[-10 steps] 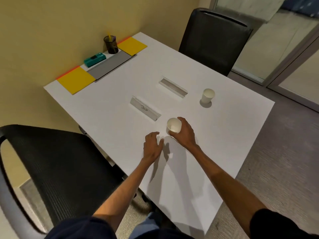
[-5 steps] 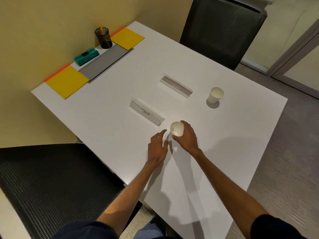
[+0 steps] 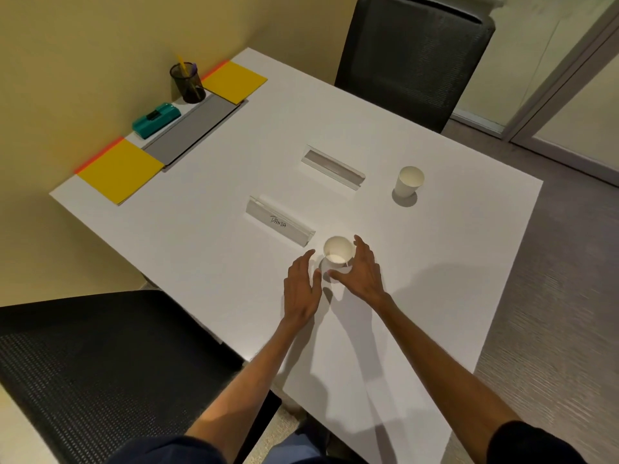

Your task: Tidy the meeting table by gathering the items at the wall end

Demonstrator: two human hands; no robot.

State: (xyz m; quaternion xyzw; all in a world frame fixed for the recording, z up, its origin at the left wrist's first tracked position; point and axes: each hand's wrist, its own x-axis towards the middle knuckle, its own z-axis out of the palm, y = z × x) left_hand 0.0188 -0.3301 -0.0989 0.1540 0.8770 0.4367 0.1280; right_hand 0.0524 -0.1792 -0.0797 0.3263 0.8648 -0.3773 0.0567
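A white paper cup (image 3: 337, 253) stands on the white table (image 3: 201, 236), by the near end of a name card reading "PANDA" (image 3: 279, 225). My right hand (image 3: 363, 276) curves round the cup's right side. Its fingers are straightened and its thumb is by the cup's base, in a loose hold. My left hand (image 3: 301, 286) hovers just left of the cup with straight fingers and holds nothing. A second paper cup (image 3: 408, 181) and a second name card (image 3: 333, 166) sit farther out.
At the wall end lie two yellow pads (image 3: 122, 170) (image 3: 234, 81), a grey pad (image 3: 194, 128), a teal box (image 3: 155, 120) and a black mesh pen pot (image 3: 187, 83). Black mesh chairs stand near left (image 3: 83, 373) and at the far side (image 3: 412, 51).
My right hand's fingers have loosened from a firm wrap round the cup to a straighter, wider spread. My left hand moved closer to the cup and flattened. The view shifted slightly.
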